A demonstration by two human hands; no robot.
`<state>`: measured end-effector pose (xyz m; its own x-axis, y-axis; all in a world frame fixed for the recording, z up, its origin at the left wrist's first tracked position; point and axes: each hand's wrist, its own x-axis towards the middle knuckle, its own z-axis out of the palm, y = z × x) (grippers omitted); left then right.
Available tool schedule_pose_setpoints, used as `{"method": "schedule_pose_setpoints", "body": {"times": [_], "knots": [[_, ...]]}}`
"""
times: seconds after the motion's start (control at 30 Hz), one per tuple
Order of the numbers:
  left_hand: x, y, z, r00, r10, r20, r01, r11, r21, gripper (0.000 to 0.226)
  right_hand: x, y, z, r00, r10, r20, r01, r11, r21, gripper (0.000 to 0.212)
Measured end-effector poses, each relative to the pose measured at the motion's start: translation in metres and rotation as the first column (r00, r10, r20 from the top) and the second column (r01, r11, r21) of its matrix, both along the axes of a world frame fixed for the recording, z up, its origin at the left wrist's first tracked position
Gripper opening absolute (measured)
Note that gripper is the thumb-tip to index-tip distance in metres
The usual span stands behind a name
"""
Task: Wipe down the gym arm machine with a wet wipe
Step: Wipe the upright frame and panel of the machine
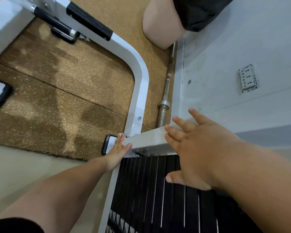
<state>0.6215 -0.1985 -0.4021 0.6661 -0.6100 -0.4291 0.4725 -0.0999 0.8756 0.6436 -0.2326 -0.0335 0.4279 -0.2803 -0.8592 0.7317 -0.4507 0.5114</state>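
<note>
The machine's frame [141,78] is smooth white-painted steel. A round-cornered tube curves across the speckled rubber floor [65,98] and meets a square-edged beam [148,138] at its near end. Below the beam stands the weight stack [149,190], flat black plates with thin bright gaps between them.

My left hand [118,148] lies flat on the beam's left end, fingers straight and close together, their tips reaching the black-rimmed foot [107,143] at that corner. My right hand [196,148] is over the beam's right end, fingers straight and fanned apart, thumb stretched sideways above the plates (whether the fingertips press the paint I cannot tell). Neither hand curls round anything, and I cannot tell whether a wipe lies under either palm. Both forearms reach forward and down.

A steel barbell [165,98] lies on the floor along the foot of the wall [225,47].
</note>
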Motion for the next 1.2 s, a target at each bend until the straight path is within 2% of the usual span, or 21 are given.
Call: {"method": "schedule_pose_setpoints", "body": {"times": [0.13, 0.23, 0.3, 0.4, 0.5, 0.63, 0.77, 0.87, 0.97, 1.1, 1.2], "knots": [[-0.009, -0.006, 0.023, 0.987, 0.068, 0.147, -0.055, 0.994, -0.09, 0.094, 0.001, 0.001, 0.0, 1.0, 0.007, -0.002, -0.007, 1.0, 0.005, 0.095], [-0.009, -0.011, 0.052, 0.943, 0.122, 0.311, -0.08, 0.986, -0.146, 0.093, 0.0, 0.002, 0.001, 1.0, 0.009, 0.001, -0.009, 1.0, 0.004, 0.096], [-0.008, -0.014, 0.062, 0.921, 0.15, 0.358, -0.087, 0.979, -0.187, 0.086, -0.001, 0.002, 0.001, 1.0, 0.01, 0.011, -0.01, 1.0, 0.006, 0.096], [-0.006, -0.015, 0.054, 0.935, 0.188, 0.302, -0.122, 0.967, -0.222, 0.084, -0.001, 0.001, 0.001, 1.0, 0.02, 0.018, -0.021, 1.0, 0.017, 0.097], [-0.002, -0.014, 0.033, 0.973, 0.158, 0.167, -0.13, 0.977, -0.17, 0.076, -0.001, 0.0, 0.001, 1.0, 0.02, 0.013, -0.02, 1.0, 0.018, 0.097], [-0.003, -0.012, 0.008, 0.988, 0.146, 0.053, -0.14, 0.985, -0.098, 0.099, -0.001, -0.001, 0.001, 1.0, 0.01, 0.015, -0.01, 1.0, 0.015, 0.096], [-0.001, -0.015, 0.001, 0.984, 0.171, -0.057, -0.175, 0.981, -0.087, 0.103, 0.002, -0.003, -0.002, 1.0, 0.005, 0.003, -0.005, 1.0, 0.01, 0.097], [-0.003, -0.013, 0.007, 0.987, 0.163, -0.001, -0.162, 0.98, -0.115, 0.103, 0.004, -0.003, -0.003, 1.0, 0.008, -0.006, -0.008, 1.0, 0.006, 0.096], [-0.009, -0.015, 0.03, 0.97, 0.19, 0.151, -0.165, 0.973, -0.164, 0.101, 0.005, -0.001, -0.002, 1.0, -0.001, -0.002, 0.001, 1.0, 0.01, 0.096], [-0.004, -0.014, 0.074, 0.942, 0.203, 0.268, -0.144, 0.964, -0.224, 0.083, 0.006, 0.0, 0.004, 0.999, 0.001, 0.048, -0.002, 1.0, 0.026, 0.095], [0.01, -0.02, 0.116, 0.913, 0.241, 0.33, -0.133, 0.939, -0.318, 0.067, 0.011, -0.002, 0.026, 0.989, 0.027, 0.145, -0.021, 0.999, -0.041, 0.092]]}}
